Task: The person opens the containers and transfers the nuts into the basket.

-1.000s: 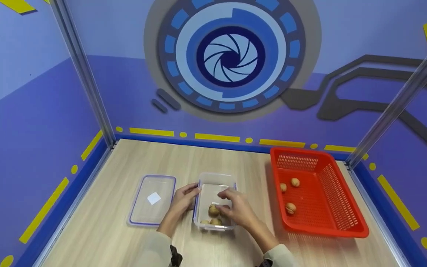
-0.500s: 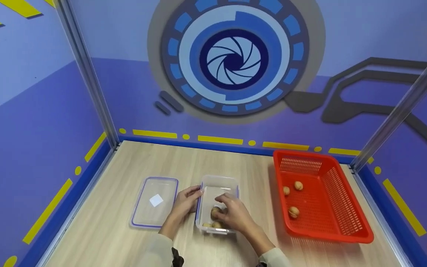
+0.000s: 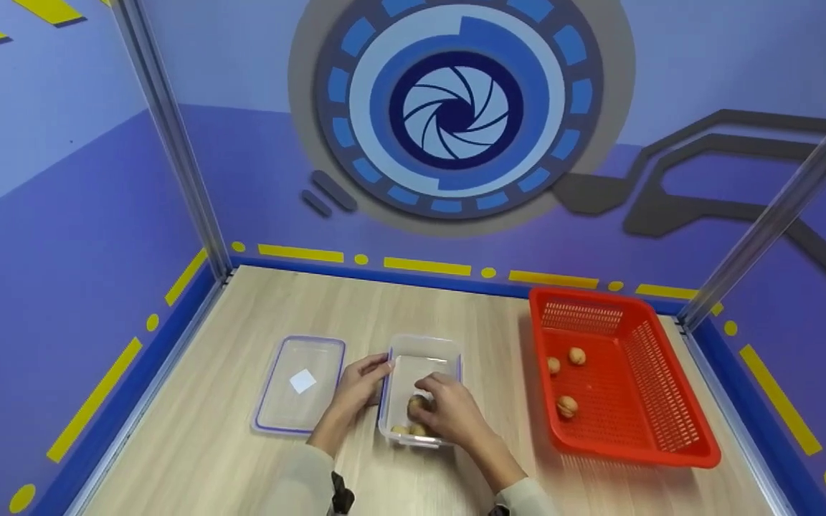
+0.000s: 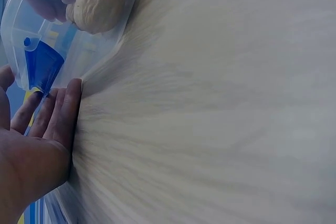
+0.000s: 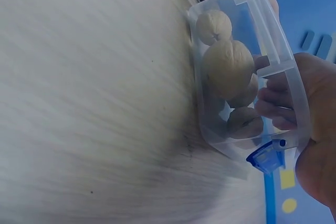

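Observation:
A clear plastic box with blue clips stands uncovered on the table, several walnuts gathered at its near end. My left hand rests against the box's left side, thumb at the rim; its straight fingers lie along the outer wall in the left wrist view. Reaching inside the box, my right hand has thumb and fingers around a walnut. In the right wrist view those fingers show behind the near wall, partly hidden by walnuts and plastic.
A clear lid with a blue seal and a white square label lies left of the box. On the right stands a red perforated basket holding 3 walnuts. Blue printed panels with metal posts enclose the table.
My right hand has lowered slightly into the box, and its thumb and fingers have closed on a walnut. The left hand keeps its place at the box's side; the head view has shifted a little.

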The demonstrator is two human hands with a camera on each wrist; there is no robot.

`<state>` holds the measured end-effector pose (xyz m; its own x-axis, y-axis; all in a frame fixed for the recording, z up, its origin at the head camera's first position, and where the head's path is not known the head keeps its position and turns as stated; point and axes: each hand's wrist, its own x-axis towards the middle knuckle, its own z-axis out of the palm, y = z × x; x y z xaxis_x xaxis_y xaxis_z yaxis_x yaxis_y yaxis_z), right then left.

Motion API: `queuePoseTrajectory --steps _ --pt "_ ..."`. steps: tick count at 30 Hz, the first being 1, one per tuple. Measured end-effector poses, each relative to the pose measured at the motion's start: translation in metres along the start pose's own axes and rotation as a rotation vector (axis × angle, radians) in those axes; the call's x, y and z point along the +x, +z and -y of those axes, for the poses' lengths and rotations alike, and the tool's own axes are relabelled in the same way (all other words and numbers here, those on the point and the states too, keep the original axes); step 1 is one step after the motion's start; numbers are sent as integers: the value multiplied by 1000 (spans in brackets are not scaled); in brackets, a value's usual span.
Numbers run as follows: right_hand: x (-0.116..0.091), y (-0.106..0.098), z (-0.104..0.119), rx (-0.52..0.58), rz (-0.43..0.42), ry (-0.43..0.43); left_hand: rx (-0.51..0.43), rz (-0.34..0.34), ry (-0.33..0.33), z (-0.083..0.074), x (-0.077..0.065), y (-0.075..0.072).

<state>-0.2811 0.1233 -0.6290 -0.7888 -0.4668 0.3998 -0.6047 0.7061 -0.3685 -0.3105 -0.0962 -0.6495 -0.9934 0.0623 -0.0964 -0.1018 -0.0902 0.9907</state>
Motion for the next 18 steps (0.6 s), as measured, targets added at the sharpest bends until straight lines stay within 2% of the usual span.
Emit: queuePoseTrajectory --steps 8,13,18 --pt "4 -6 -1 -57 -6 -14 44 -3 22 -5 9 3" --pt "3 -4 0 -71 23 -13 61 -13 20 -4 5 2" --pt "2 0 1 -85 41 -20 17 -2 2 -1 0 -1"
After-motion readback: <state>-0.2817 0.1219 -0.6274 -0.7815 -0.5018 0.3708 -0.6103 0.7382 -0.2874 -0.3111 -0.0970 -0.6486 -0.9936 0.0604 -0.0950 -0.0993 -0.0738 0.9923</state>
